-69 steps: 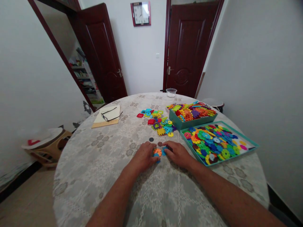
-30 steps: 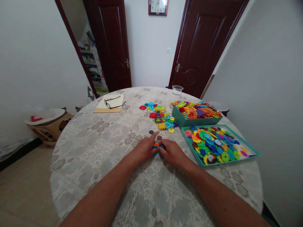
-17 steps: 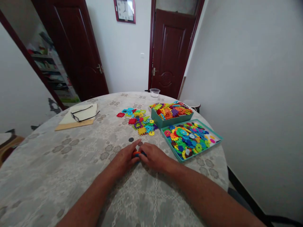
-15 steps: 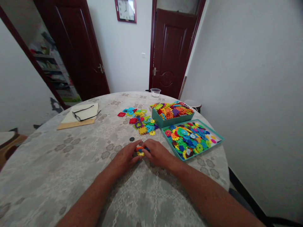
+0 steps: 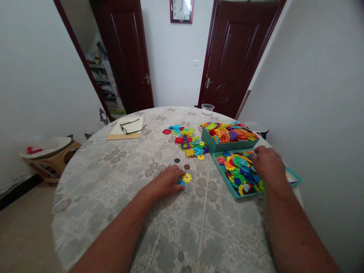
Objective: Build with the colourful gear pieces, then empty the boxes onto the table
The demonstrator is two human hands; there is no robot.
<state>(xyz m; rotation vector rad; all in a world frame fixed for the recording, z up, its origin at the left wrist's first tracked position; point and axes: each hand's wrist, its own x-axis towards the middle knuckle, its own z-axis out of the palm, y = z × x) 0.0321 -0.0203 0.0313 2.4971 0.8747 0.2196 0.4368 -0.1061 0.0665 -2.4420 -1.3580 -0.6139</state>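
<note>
My left hand [image 5: 168, 182] rests on the patterned cloth, fingers curled and thumb against a blue toothed disc [image 5: 181, 183]. A yellow flower-shaped disc [image 5: 187, 178] touches or overlaps the blue one at the fingertips; whether they are joined I cannot tell. Just beyond lie a brown disc [image 5: 187, 167] and a black disc [image 5: 177, 160]. My right hand [image 5: 269, 163] is over the shallow teal tray [image 5: 237, 196], fingers bent down among many coloured plastic discs [image 5: 239, 170]. Its fingertips are partly hidden, and what they pinch cannot be made out.
Behind the tray stands a teal box [image 5: 230, 146] heaped with gear-shaped pieces. Loose coloured gears [image 5: 189, 152] lie left of it. Glasses [image 5: 132, 129] rest on a paper pad [image 5: 113, 136] at the far left. A clear plastic bowl [image 5: 207, 109] sits at the far edge.
My right hand has left the small pieces beside my left hand and moved right into the disc tray. A brown disc now shows near the black one. The view has swung left.
</note>
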